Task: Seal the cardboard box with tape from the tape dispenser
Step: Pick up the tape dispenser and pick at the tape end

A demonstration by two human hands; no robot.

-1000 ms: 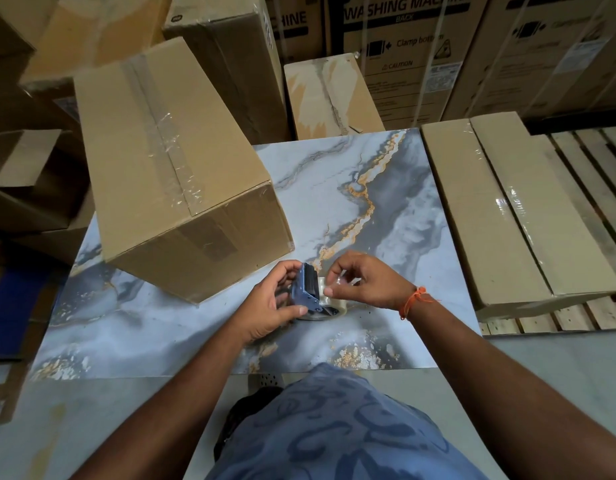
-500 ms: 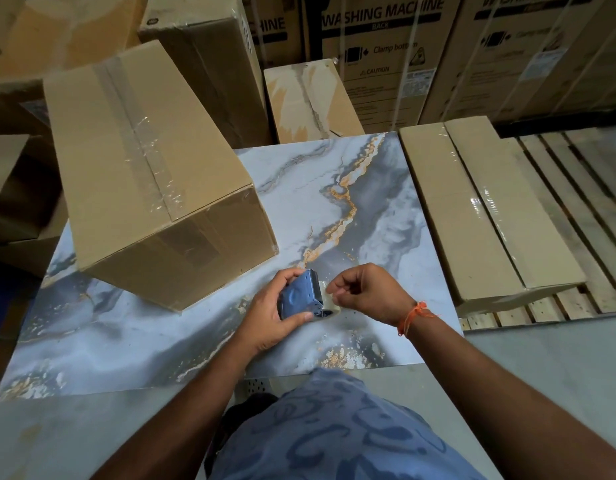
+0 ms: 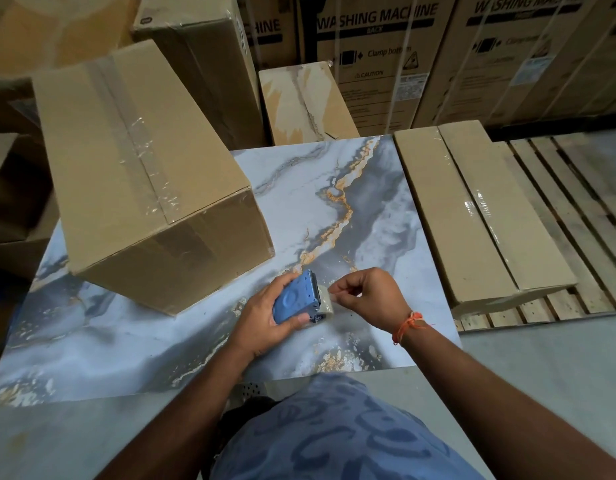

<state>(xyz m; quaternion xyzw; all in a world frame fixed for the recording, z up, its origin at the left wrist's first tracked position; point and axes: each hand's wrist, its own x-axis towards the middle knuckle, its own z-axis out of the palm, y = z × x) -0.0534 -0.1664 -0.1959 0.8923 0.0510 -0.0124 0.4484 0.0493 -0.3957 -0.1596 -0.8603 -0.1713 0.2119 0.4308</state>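
A large brown cardboard box (image 3: 133,174) lies on the marble-patterned table (image 3: 334,209) at the left, with clear tape running along its top seam. Just in front of its near right corner my left hand (image 3: 261,323) grips a blue tape dispenser (image 3: 296,301) holding a roll of clear tape (image 3: 326,303). My right hand (image 3: 369,296), with an orange thread on the wrist, pinches the tape end at the roll with thumb and forefinger. Both hands hover low over the table, apart from the box.
Two long flat cartons (image 3: 473,209) wrapped in film lie on a wooden pallet (image 3: 576,220) to the right. Washing machine cartons (image 3: 379,57) and other boxes (image 3: 202,57) stand behind the table. Open cartons (image 3: 12,188) sit at the left.
The dispenser has turned in my left hand so its blue side faces up. My right fingers stay at the roll, picking at the tape end. The view has shifted slightly.
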